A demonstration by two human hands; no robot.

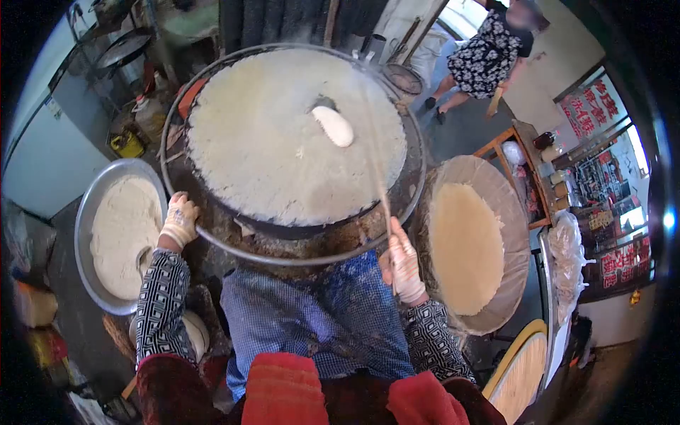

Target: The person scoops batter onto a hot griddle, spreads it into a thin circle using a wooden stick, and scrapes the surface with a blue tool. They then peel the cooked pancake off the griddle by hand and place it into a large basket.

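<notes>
The large round griddle [290, 230] has a thin pale layer of batter [262, 149] spread over nearly its whole top. The white lump [334, 128], long and rounded, lies on that layer, right of the griddle's centre, with a small dark patch [326, 104] at its upper end. A metal ring [283, 261] runs around the griddle.

The left hand [180, 219], gloved, is at the griddle's lower left, its fingers curled over the ring. The right hand [404, 261], also gloved, is at the griddle's lower right, its fingers closed around a thin wooden stick [382, 195]. The stick slants up from the hand over the right part of the griddle; its far end is too blurred to make out.

Left of the griddle is a metal basin [83, 227] of whitish batter or dough, with a ladle [142, 262] in it. Right of the griddle is a lined basket [515, 219] holding a tan mass [466, 248]. Beyond the basket, lower right of the griddle, is a round wooden board [520, 379]. A person [487, 60] in a patterned garment stands well apart, to the griddle's upper right.
</notes>
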